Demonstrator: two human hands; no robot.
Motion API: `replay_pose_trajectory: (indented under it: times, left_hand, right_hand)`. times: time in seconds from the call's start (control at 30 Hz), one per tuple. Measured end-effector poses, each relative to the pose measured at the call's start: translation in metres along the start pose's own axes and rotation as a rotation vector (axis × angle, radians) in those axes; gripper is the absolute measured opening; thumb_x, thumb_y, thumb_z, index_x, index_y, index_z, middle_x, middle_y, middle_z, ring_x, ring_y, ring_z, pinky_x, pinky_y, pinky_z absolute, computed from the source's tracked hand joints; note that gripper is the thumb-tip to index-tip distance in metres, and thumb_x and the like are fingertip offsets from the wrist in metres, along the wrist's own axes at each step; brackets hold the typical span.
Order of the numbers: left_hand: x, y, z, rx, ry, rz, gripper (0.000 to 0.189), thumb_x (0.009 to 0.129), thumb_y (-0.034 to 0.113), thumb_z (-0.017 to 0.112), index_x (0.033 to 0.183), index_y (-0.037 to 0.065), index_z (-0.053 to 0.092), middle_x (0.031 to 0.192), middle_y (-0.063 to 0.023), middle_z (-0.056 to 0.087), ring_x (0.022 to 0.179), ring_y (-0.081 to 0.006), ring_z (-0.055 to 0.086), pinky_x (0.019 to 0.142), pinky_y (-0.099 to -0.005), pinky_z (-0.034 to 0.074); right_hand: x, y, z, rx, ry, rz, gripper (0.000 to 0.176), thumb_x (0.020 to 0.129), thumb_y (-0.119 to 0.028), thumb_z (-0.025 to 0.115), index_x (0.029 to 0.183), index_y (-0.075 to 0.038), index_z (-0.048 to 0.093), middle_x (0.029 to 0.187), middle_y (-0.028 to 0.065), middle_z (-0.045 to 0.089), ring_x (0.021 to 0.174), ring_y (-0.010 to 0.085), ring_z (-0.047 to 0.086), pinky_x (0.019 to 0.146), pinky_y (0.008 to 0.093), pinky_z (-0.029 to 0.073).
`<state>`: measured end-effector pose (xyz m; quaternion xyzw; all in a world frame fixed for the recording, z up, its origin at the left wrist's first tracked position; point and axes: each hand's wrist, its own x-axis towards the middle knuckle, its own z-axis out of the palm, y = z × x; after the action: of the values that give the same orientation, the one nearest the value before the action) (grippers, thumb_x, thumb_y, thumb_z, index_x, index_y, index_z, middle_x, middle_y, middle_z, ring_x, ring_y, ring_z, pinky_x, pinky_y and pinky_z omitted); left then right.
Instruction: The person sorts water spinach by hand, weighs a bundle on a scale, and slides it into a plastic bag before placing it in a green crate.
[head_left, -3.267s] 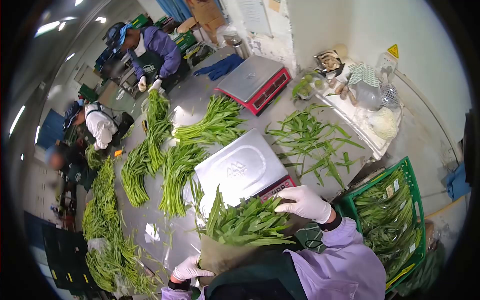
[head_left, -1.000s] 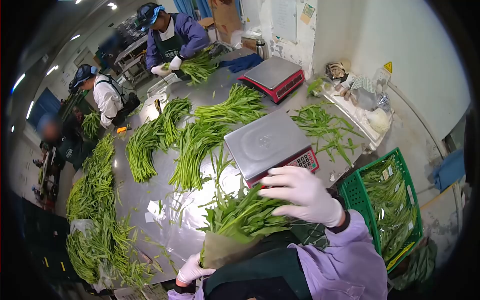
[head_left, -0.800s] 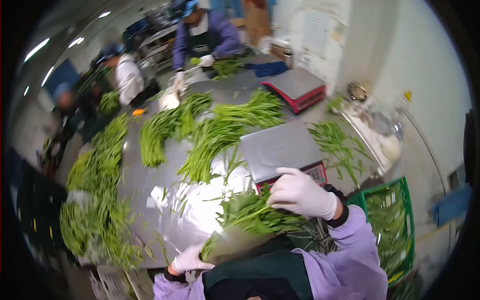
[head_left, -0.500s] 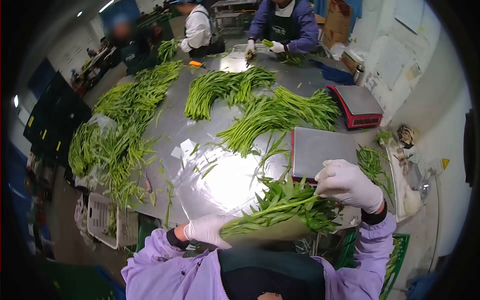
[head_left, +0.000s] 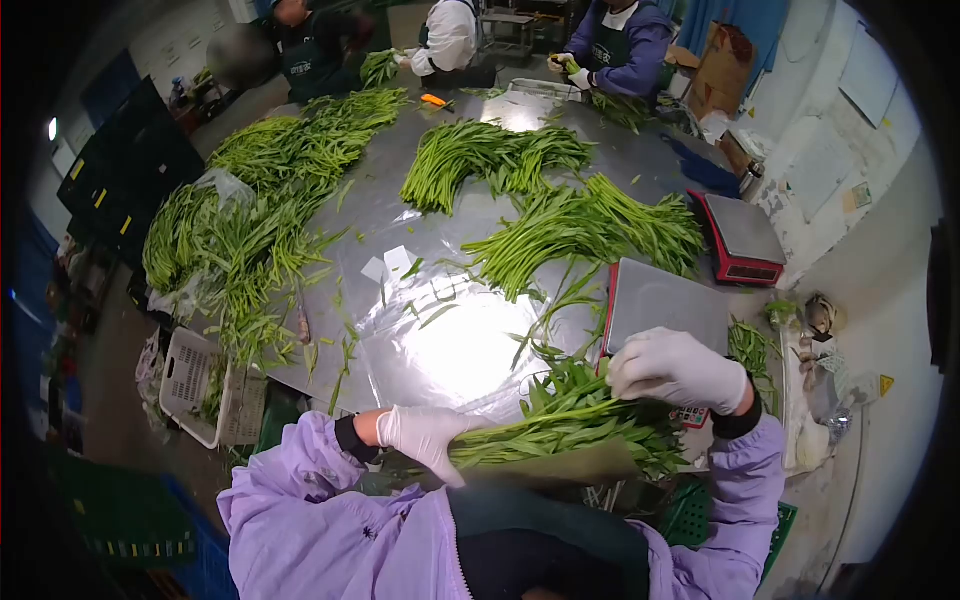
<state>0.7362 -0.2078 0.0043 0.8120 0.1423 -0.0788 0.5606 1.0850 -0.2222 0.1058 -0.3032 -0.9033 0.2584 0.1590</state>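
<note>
A bundle of water spinach [head_left: 570, 420] lies across the near table edge in front of my body, stems to the left and leaves to the right. A brownish-green sheet [head_left: 560, 465] lies along its near side. My gloved left hand [head_left: 425, 437] is closed round the stem end, thumb towards me. Over the leafy end, the fingers of my gloved right hand [head_left: 675, 372] are pinched together on the greens at the bundle's top. Just beyond that hand stands a scale [head_left: 665, 305] with a grey plate, its keypad partly covered by leaves.
More water spinach lies in a long heap [head_left: 260, 210] at the left and in bunches [head_left: 590, 230] mid-table. A second red scale [head_left: 745, 230] stands at the right by the wall. A white crate [head_left: 190, 385] is below the left edge. Co-workers stand across the metal table [head_left: 400, 330].
The view has shifted, so the table's contents sit further right. My right hand has moved slightly left along the bundle. My left hand keeps its hold on the stems.
</note>
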Motion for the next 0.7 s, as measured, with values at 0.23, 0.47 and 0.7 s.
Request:
replay_pose_trajectory:
  times: [0.23,0.47,0.7]
  left_hand:
    - [-0.008,0.000,-0.004,0.024,-0.017,-0.034,0.101,0.065,0.038,0.084,0.145,0.006,0.031,0.113,-0.0209,0.062,0.103,-0.0317,0.062,0.090,-0.0359,0.048]
    - [-0.009,0.003,-0.012,-0.029,-0.010,0.022,0.098,0.066,0.041,0.083,0.142,0.004,0.034,0.111,-0.0212,0.063,0.101,-0.0326,0.063,0.089,-0.0359,0.049]
    - [-0.005,0.003,-0.007,0.028,0.078,0.079,0.084,0.074,0.044,0.076,0.136,0.003,0.039,0.103,-0.0234,0.063,0.092,-0.0372,0.063,0.083,-0.0405,0.050]
  right_hand:
    - [0.021,-0.011,0.002,-0.015,-0.071,-0.071,0.009,0.081,-0.020,0.064,0.081,-0.012,0.060,0.084,0.0034,0.060,0.083,0.0270,0.058,0.072,0.0368,0.047]
    - [0.052,-0.023,0.052,-0.072,-0.193,-0.140,0.009,0.080,-0.016,0.063,0.086,-0.011,0.060,0.092,0.0047,0.059,0.087,0.0261,0.058,0.075,0.0383,0.047]
    - [0.072,-0.036,0.058,-0.118,-0.169,-0.256,0.015,0.078,-0.017,0.064,0.091,-0.011,0.062,0.084,0.0045,0.059,0.083,0.0257,0.060,0.072,0.0382,0.048]
